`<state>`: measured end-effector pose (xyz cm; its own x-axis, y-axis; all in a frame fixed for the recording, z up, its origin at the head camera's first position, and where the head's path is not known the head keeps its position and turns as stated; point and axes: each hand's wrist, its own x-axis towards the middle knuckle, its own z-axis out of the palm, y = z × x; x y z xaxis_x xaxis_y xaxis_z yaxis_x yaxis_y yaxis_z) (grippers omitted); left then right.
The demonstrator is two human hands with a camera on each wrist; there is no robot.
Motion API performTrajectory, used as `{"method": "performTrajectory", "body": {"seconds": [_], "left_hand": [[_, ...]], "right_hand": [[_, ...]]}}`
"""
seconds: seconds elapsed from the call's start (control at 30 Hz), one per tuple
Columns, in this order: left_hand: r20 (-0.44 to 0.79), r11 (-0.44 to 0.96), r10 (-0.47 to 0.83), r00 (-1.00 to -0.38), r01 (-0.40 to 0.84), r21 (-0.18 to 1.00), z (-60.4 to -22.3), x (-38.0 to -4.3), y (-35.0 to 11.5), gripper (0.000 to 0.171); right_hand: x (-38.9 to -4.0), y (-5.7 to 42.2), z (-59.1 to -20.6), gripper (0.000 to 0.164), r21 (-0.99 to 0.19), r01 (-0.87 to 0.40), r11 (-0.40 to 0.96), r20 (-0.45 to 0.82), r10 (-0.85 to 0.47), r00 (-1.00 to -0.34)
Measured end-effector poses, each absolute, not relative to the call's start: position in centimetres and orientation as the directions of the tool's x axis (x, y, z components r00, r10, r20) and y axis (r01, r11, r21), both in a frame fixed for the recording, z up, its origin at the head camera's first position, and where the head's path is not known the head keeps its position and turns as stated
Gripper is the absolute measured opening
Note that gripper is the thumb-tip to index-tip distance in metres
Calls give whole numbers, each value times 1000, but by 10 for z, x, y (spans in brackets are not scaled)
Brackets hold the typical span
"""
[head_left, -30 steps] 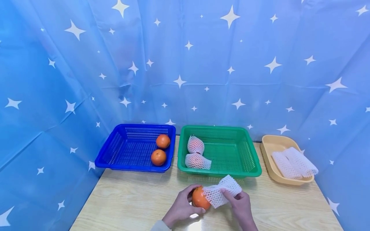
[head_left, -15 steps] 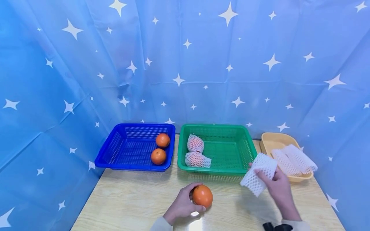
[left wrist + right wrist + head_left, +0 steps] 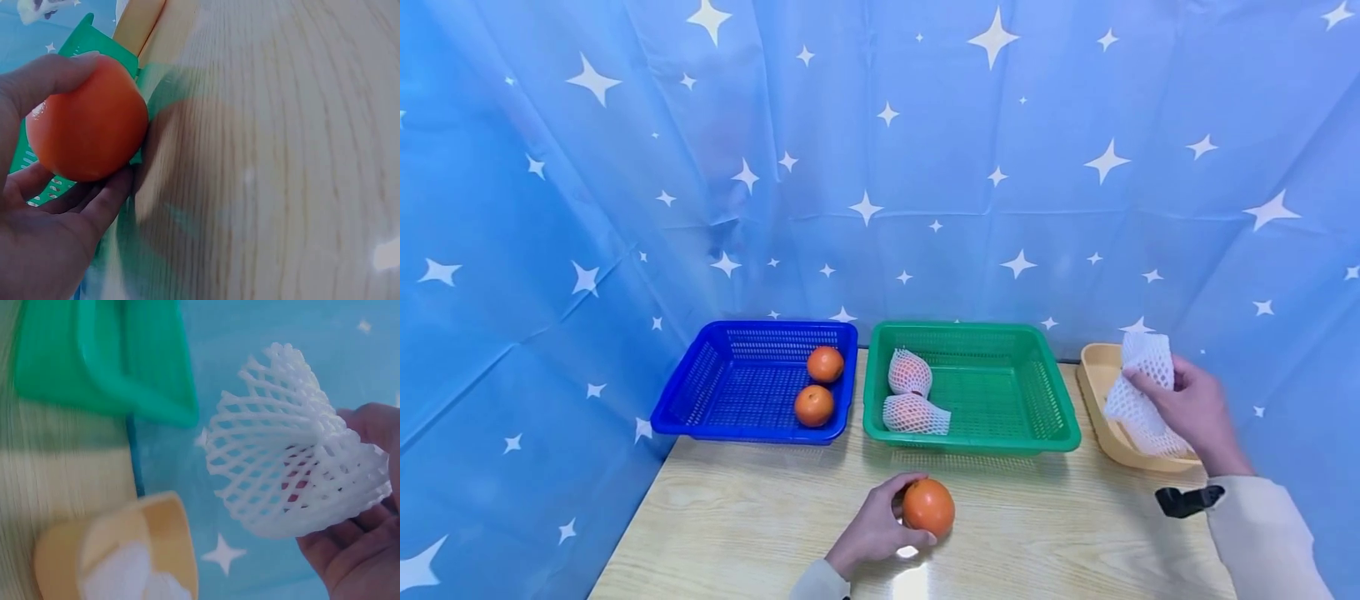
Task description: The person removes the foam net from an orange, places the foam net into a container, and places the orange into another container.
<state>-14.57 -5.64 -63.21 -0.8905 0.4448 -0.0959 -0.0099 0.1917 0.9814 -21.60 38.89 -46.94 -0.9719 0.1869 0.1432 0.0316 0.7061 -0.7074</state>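
Note:
My left hand (image 3: pixel 877 523) holds an orange fruit (image 3: pixel 929 508) at the front middle of the table, thumb on one side and fingers on the other; the left wrist view shows the bare fruit (image 3: pixel 90 122) in its grip. At the right, my right hand (image 3: pixel 1198 408) pinches a white foam net sleeve (image 3: pixel 1144 379) above the beige tray (image 3: pixel 1093 392). In the right wrist view the net sleeve (image 3: pixel 281 450) spreads at one end, with no fruit seen inside. More white net sleeves (image 3: pixel 122 575) lie in the tray, partly hidden by my hand in the head view.
A blue basket (image 3: pixel 700 429) at the left holds two bare orange fruits (image 3: pixel 814 406). Beside it, a green basket (image 3: pixel 977 442) holds two fruits in white nets (image 3: pixel 916 414). The baskets and tray line the table's back edge, before a starry blue curtain (image 3: pixel 880 150).
My right hand has pulled the net sleeve away from the orange fruit and carried it right and back, over the beige tray. The left hand still holds the fruit in about the same spot.

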Motion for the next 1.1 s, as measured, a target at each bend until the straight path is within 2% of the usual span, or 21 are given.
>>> {"method": "performTrajectory", "body": {"seconds": [0.17, 0.5, 0.73, 0.93, 1.1], "left_hand": [[-96, 165, 453, -886, -23, 986, -633, -145, -56, 83], [-97, 167, 443, -891, -24, 986, -635, -145, -61, 82], [-76, 149, 440, -895, -11, 989, -634, -144, -63, 81], [-81, 143, 438, -895, -19, 990, -634, -143, -64, 82], [-103, 142, 436, -894, -44, 989, -635, -144, -62, 83]], "right_hand": [[-235, 410, -475, 59, -608, 21, 794, 112, 112, -987], [-267, 435, -484, 66, -477, -27, 879, -15, -39, -999], [-287, 449, -499, 60, -384, -45, 922, -134, -104, -985], [-294, 448, -520, 63, -327, -27, 944, -252, -115, -961], [-296, 441, -533, 58, -306, -30, 952, -276, -119, -954]]}}
